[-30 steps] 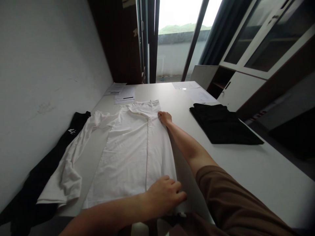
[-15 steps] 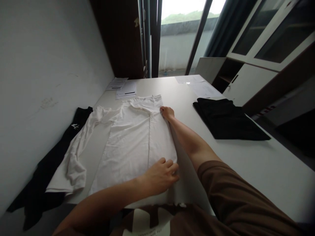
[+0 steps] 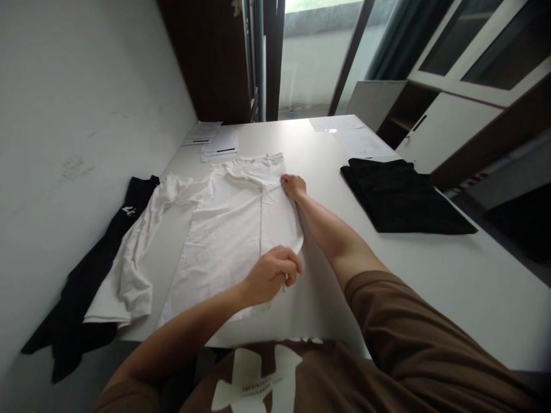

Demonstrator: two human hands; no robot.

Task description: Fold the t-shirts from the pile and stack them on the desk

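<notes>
Head view is showing a white shirt [image 3: 224, 229] lying in the middle of a white table [image 3: 430, 287], with its long sleeve [image 3: 133, 264] bending out to the left. Big pale shapes are sitting on the person's brown top [image 3: 336, 373], and the tiny writing over them is looking too small to read. A white mark is showing on the black clothes [image 3: 109, 244] at the left. Papers [image 3: 219, 140] at the far left are carrying black bars and blurry print.

The right hand [image 3: 295, 186] is pinching the shirt's right side near the far end, fingers pressed together. The left hand [image 3: 271, 272] is curling its fingers in, pinching the shirt's near right part and lifting it.

White table top is showing between the shirt and the folded black cloth [image 3: 400, 195], which is reaching the table's right edge. The black clothes are lying along the wall [image 3: 86, 86] and hanging past the near edge.

Compared with one second ago, the left hand is going farther from the near edge, and the shirt's near right part is coming with it. The right hand is staying at the same spot.
</notes>
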